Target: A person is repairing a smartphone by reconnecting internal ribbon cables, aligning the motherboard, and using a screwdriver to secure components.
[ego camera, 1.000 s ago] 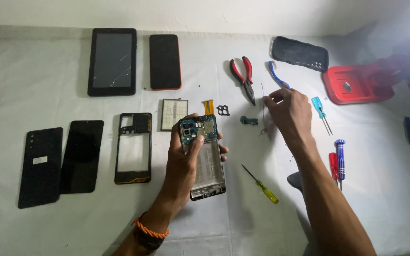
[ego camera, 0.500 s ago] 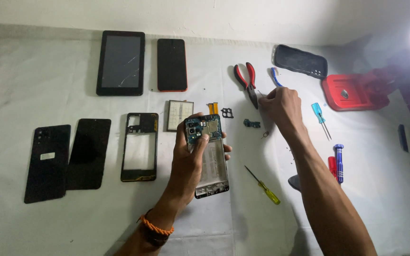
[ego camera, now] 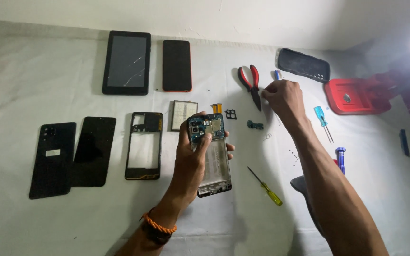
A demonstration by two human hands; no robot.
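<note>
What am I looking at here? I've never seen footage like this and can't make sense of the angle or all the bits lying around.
The picture comes from a camera worn on a person's head, looking down at their own two bare hands over a table covered with a white cloth.

The left hand holds an opened phone with its circuit board showing. The right hand reaches out beside the red-handled pliers; what its fingers pinch is too small to tell.

Spread on the cloth: a tablet with a cracked screen, a dark phone, two black panels, a phone frame, a yellow-handled screwdriver, blue-handled tools, a red holder and a dark case.
</note>
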